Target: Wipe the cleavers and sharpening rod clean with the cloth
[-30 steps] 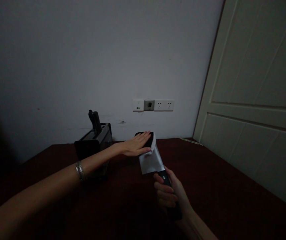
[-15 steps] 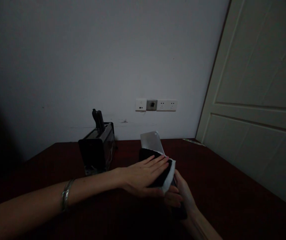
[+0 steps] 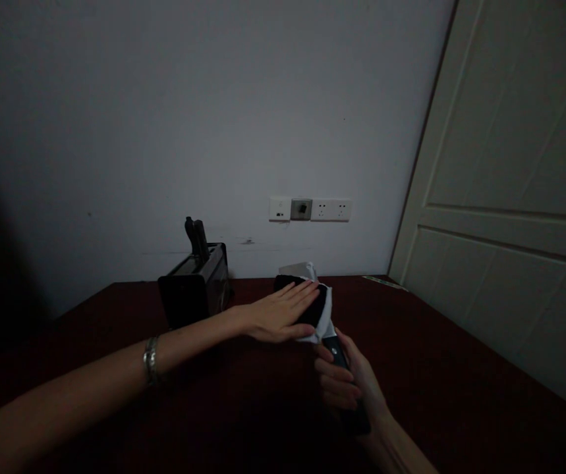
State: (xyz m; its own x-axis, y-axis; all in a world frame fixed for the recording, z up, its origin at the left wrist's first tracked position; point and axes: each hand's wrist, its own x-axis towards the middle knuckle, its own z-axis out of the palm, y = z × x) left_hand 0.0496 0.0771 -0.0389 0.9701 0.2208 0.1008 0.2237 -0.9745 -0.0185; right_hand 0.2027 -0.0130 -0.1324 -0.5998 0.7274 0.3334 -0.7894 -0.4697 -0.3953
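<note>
A cleaver points away from me, its broad metal blade (image 3: 298,270) partly under a black cloth with a white edge (image 3: 325,313). My right hand (image 3: 344,378) is wrapped round the cleaver's dark handle (image 3: 335,351). On top of the cloth lies my left hand (image 3: 277,313), fingers stretched out and flat, pressing it against the blade. Only the blade's far end shows beyond the cloth. A metal bracelet (image 3: 150,361) is on my left wrist.
A black knife block (image 3: 186,299) with dark handles (image 3: 196,238) sticking up stands left on the dark red table (image 3: 441,368). Behind are a wall with sockets (image 3: 331,210) and, to the right, a pale panelled door (image 3: 500,164). A thin strip (image 3: 384,282) lies near the table's back edge.
My left hand and the cloth have slid forward along the blade, away from my right hand. More of the handle shows now, and less of the blade's far end.
</note>
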